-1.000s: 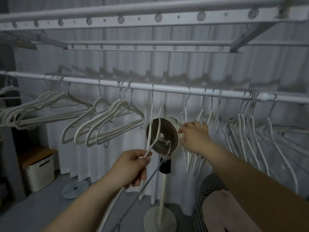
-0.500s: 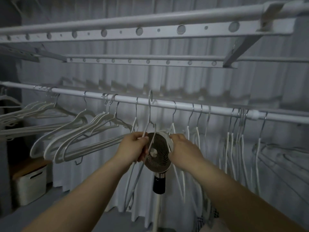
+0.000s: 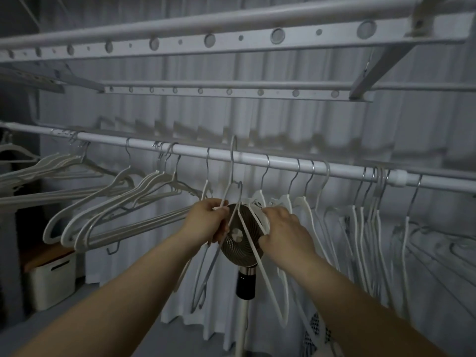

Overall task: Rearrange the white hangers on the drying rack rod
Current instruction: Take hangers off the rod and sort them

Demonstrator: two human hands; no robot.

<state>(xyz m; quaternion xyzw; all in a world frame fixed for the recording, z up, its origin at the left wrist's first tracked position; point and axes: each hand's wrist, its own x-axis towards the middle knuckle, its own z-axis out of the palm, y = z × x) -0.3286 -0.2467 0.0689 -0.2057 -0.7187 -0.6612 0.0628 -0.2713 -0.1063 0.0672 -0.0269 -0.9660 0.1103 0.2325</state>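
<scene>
The left grip [image 3: 210,222] is clenched round the shoulder of a white hanger [image 3: 232,161]. Its metal hook reaches up across the rod [image 3: 283,164]; whether it rests there cannot be determined. The right grip [image 3: 284,228] is curled round a second hanger [image 3: 282,322], whose arm slants down below the wrist. More hangers [image 3: 152,177] hang along the rod on both sides. A standing fan [image 3: 235,238] is behind both grips.

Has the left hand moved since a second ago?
Yes. The left hand rose from below the fan head to level with it, nearer the rod, holding a white hanger.
</scene>
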